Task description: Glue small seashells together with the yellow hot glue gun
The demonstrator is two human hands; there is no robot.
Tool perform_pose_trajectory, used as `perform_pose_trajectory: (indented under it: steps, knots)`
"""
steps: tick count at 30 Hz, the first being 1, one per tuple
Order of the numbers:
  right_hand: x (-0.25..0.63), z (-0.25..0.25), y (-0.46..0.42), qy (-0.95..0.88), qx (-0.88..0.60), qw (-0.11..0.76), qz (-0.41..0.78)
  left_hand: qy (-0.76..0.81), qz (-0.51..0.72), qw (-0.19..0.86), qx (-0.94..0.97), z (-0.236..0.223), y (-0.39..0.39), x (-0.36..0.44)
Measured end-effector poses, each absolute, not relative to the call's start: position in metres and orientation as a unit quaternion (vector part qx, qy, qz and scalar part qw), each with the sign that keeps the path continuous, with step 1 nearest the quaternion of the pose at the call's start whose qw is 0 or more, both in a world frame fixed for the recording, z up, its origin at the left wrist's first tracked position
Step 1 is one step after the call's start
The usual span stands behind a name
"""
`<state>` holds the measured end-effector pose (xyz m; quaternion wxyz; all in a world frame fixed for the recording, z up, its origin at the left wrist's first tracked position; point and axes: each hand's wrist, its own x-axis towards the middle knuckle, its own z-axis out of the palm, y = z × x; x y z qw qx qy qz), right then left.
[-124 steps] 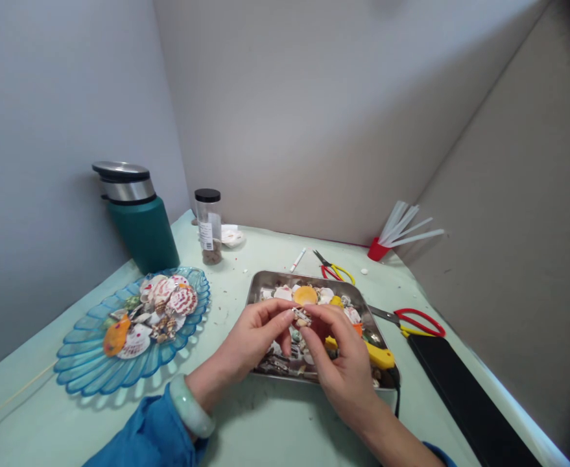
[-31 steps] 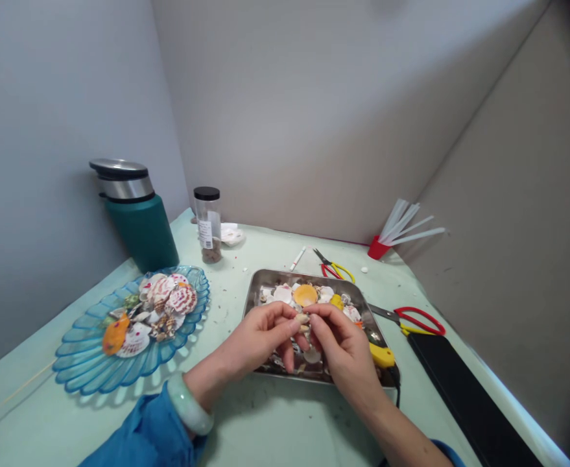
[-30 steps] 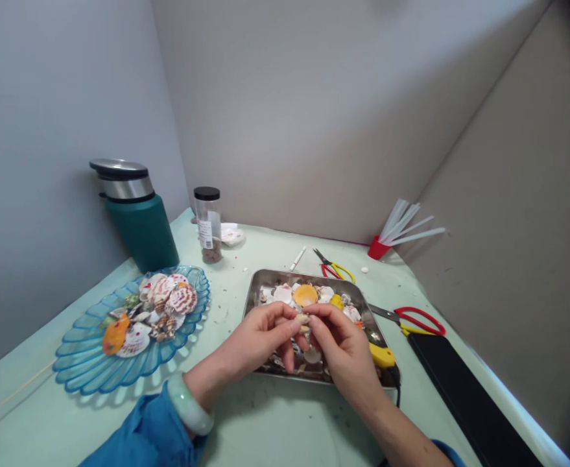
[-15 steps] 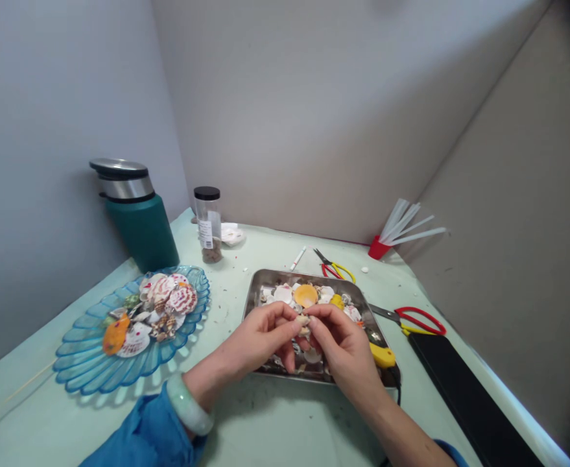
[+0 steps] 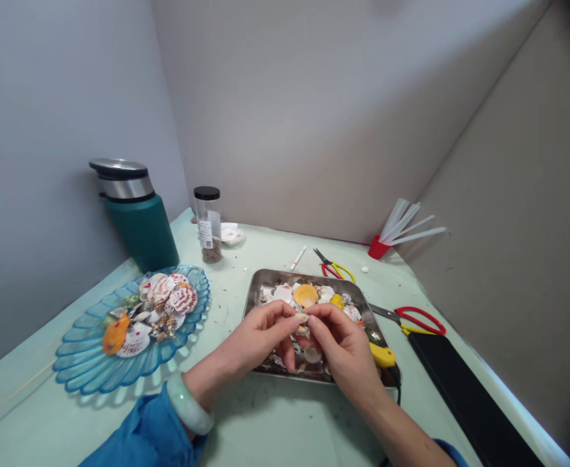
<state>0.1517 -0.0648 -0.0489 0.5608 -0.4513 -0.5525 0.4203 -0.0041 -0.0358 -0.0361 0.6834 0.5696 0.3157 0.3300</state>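
Observation:
My left hand [image 5: 268, 331] and my right hand [image 5: 338, 340] meet over the metal tray [image 5: 255, 285]. Between both sets of fingertips is a small shell-covered clip [image 5: 303, 321], pale and partly hidden by the fingers. The left thumb and index finger pinch its left side; the right thumb and index finger pinch its right. Below them, the tray holds several shells, including an orange shell [image 5: 306, 296] near its back edge. A yellow tool with a black cord, apparently a glue gun [image 5: 382, 355], lies at the tray's right side, partly behind my right hand.
On the left, a blue glass plate [image 5: 78, 363] holds several shells. Behind stand a green bottle [image 5: 143, 227] and a clear jar [image 5: 208, 227]. To the right are small scissors [image 5: 334, 267], larger scissors [image 5: 418, 320], a black slab [image 5: 464, 389] and translucent sticks in a red cup [image 5: 378, 248].
Four seconds ago a silvery metal part showed on the clip; now its shell side faces up. Over the last second, the clip has tilted slightly between the fingers, while both hands stay in place.

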Motion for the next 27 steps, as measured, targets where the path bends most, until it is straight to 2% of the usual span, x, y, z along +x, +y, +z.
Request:
perform_pose_trajectory:
  steps: [5, 20, 27]
  knots:
    - [0.152, -0.047, -0.065, -0.556, -0.453, 0.548, 0.431, 0.302, 0.330, 0.684, 0.576, -0.040, -0.035, -0.004]
    - [0.152, -0.056, -0.064, -0.605, -0.447, 0.578, 0.318, 0.320, 0.342, 0.673, 0.572, -0.043, -0.033, -0.002]
    - [0.155, -0.063, -0.064, -0.586, -0.475, 0.578, 0.312, 0.332, 0.347, 0.668, 0.568, -0.044, -0.033, 0.000]
